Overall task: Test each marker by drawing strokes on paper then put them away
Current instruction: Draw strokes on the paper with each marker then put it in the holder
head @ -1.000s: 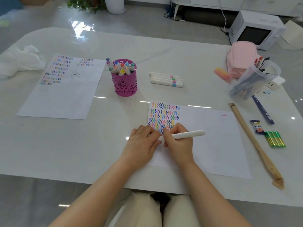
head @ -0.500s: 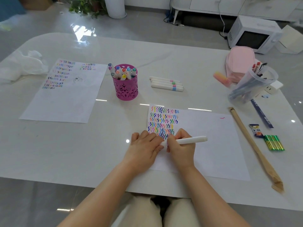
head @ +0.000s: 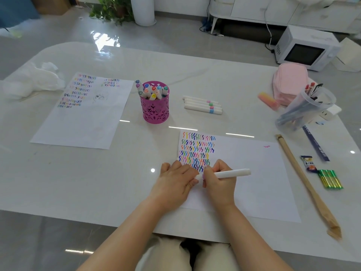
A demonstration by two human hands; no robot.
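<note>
Checking the head view: the right hand (head: pixel 218 184) grips a white marker (head: pixel 232 173) near its front end, so the barrel lies almost flat and sticks out to the right, low over the near sheet of paper (head: pixel 254 182). The left hand (head: pixel 173 182) lies palm-down on that sheet's left edge with its fingertips right against the marker's front end; honestly can't tell if it's pinching it or just touching. Both hands sit just below the block of colourful squiggles (head: pixel 197 149). Counting stuff: two sheets, this one and a second sheet (head: pixel 84 122) off to the left that also has strokes on it, one pink cup (head: pixel 155 112) stuffed with roughly ten markers (hard to count exactly), and four loose white markers (head: pixel 203 105) lying in a row just right of the cup. Compared with a second ago, the hands and marker hold pretty much the same pose, just slid slightly down the sheet toward the body, and everything else on the table (head: pixel 117 182) hasn't budged.
</note>
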